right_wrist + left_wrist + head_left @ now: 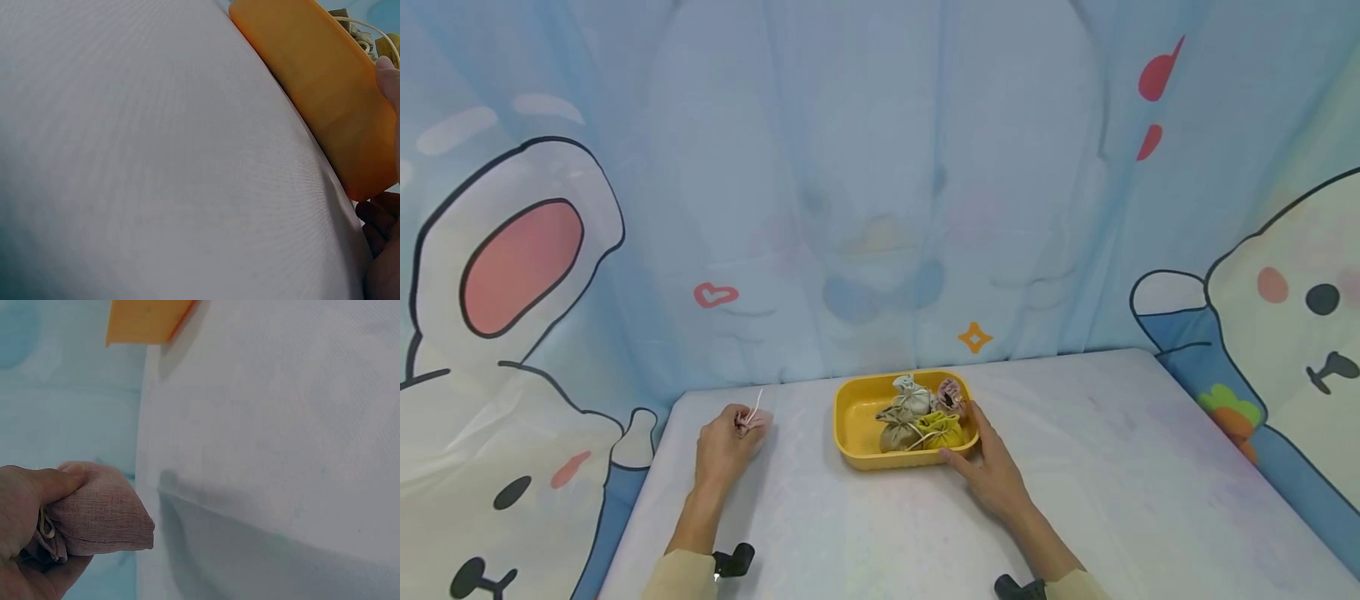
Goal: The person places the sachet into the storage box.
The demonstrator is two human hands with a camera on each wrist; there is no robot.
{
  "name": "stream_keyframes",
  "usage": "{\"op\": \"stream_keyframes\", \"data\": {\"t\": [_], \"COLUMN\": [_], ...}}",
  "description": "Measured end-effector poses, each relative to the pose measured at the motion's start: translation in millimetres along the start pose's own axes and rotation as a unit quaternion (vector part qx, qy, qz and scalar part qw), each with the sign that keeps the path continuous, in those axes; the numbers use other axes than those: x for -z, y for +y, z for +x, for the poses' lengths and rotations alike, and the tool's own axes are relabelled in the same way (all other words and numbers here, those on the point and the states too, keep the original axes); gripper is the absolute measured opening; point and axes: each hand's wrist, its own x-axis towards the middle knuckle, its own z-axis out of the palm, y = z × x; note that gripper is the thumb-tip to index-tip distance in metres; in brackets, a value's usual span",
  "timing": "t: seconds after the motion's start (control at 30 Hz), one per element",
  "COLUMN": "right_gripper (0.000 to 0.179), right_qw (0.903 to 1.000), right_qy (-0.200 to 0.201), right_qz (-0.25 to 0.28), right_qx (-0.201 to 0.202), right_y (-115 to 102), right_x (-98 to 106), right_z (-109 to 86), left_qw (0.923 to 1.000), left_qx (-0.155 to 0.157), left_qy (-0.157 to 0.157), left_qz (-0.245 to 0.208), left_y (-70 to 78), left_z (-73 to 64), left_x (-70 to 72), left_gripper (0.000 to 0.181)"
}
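My left hand grips a dusty pink cloth drawstring pouch by its gathered neck, above the left part of the table. The pouch's pale cord sticks up past the fingers in the head view. At the right end of a yellow plastic tray, my right hand holds the tray's corner, thumb on the near rim. Several drawstring pouches lie bunched in the tray's right part: a pale grey-blue pouch, an olive pouch, a bright yellow pouch and a mauve pouch.
A white cloth covers the table. Behind its back edge hangs a light blue curtain printed with cartoon animals. The tray stands near that edge. A black wrist device is on the left forearm, another on the right.
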Motion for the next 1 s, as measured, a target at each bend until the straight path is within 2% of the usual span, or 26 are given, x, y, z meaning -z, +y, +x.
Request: {"op": "stream_keyframes", "data": {"t": [0.53,0.77,1.0], "right_gripper": [0.108,0.107,0.107], "right_qw": [1.0000,1.0000,1.0000], "right_qy": [0.001,0.002,0.001], "right_qz": [0.000,0.000,0.003], "right_qx": [0.004,0.003,0.004], "right_y": [0,1,0], "right_x": [0,0,0], "right_z": [-0.6,-0.4,-0.3], "left_qw": [0.9997,0.9989,0.9986], "left_qx": [-0.013,-0.015,-0.018], "left_qy": [0.010,0.011,0.004], "left_qz": [-0.015,-0.042,-0.050], "left_y": [18.8,32.8,47.1], "left_z": [6.4,11.4,13.0], "left_x": [-10.6,-14.9,-20.3], "left_gripper": [0.032,0.034,0.036]}}
